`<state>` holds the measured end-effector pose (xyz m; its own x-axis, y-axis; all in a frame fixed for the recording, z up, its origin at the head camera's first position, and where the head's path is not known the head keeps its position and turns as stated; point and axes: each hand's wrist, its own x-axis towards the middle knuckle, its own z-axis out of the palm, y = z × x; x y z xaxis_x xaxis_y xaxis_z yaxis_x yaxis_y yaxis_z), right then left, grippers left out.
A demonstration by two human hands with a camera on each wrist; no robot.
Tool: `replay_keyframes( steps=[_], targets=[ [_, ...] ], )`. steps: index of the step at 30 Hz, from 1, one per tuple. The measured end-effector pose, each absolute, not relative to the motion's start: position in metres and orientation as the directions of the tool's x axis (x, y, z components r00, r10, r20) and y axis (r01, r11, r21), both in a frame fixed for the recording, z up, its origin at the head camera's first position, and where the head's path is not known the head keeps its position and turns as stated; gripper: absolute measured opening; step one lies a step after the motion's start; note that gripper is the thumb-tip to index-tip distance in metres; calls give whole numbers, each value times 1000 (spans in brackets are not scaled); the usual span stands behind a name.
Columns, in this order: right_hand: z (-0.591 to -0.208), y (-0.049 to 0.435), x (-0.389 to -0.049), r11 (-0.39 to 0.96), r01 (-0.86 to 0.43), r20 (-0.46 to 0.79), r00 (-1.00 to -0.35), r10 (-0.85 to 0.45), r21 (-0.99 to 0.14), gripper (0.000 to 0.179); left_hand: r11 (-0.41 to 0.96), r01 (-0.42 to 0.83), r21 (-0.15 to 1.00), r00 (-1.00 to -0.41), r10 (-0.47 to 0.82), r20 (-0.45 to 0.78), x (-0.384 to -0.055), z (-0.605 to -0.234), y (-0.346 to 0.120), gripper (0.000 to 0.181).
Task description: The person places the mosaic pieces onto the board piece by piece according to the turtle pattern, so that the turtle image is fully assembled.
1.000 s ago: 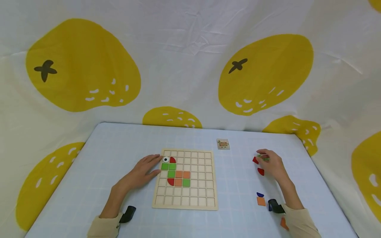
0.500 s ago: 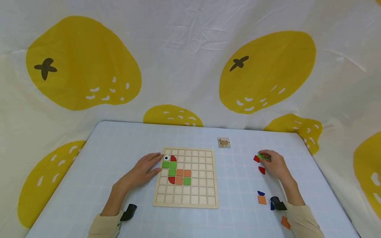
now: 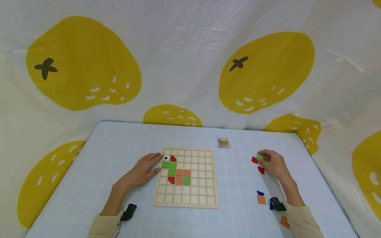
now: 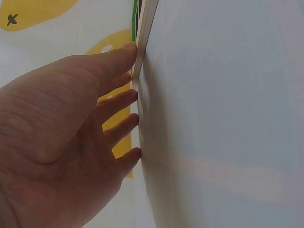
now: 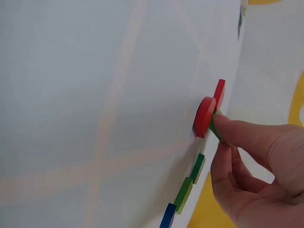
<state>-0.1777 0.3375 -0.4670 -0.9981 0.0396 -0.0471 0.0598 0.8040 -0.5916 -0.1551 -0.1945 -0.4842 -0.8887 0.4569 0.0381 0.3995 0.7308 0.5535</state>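
Head view: the right hand (image 3: 274,162) is pinching a green piece (image 3: 260,157) between thumb and fingers, out on the tabletop and well apart from the left hand (image 3: 146,171). Compared with half a second ago, the green piece is now showing more at the fingertips, and the upper red piece (image 3: 254,160) is sitting slightly farther toward the left hand. The pattern of coloured tiles (image 3: 172,172) on the wooden board (image 3: 203,183) is staying the same, so the change is all in the picking-up; the green piece is not yet reaching the board. The left hand is lying at the board's near-left edge, fingers spread and holding nothing. A lower red piece (image 3: 261,170) is resting just beside the right hand, while a blue half-disc (image 3: 260,193) and an orange square (image 3: 261,199) are lying nearer the person, beside the right forearm. A small picture card (image 3: 224,142) is lying between the hands, beyond the board.

Left wrist view: the left thumb is touching the side of the board, a contact that the head view is showing only from above.

Right wrist view: two more green pieces (image 5: 183,194) and a dark blue piece (image 5: 168,216) are lying in a row below the pinching fingers; the head view is not showing these green ones. Whether the held piece is touching the red ones is hard to tell here.
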Motion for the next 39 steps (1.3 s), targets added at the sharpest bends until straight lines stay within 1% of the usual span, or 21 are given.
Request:
replay_keyframes(
  steps=[5,12,26,30,39],
  targets=[
    [-463,333,-172,802,40,-19,-999,36,-596,23,726,407,554,-885,463,43,-155,-485,-195,56],
    [-457,323,-167,780,9,15,-1000,24,-626,22,723,413,555,-883,467,48,-155,-484,-196,56],
    [-459,296,-158,769,-145,185,-982,-36,-622,15,723,420,548,-880,472,52,-157,-485,-195,57],
    [-459,286,-157,771,-149,188,-981,-38,-619,15,726,413,550,-883,468,45,-157,-485,-195,57],
    [-462,265,-153,723,-148,158,-986,-55,-674,17,734,404,546,-887,460,38,-157,-485,-195,58]
  ],
)
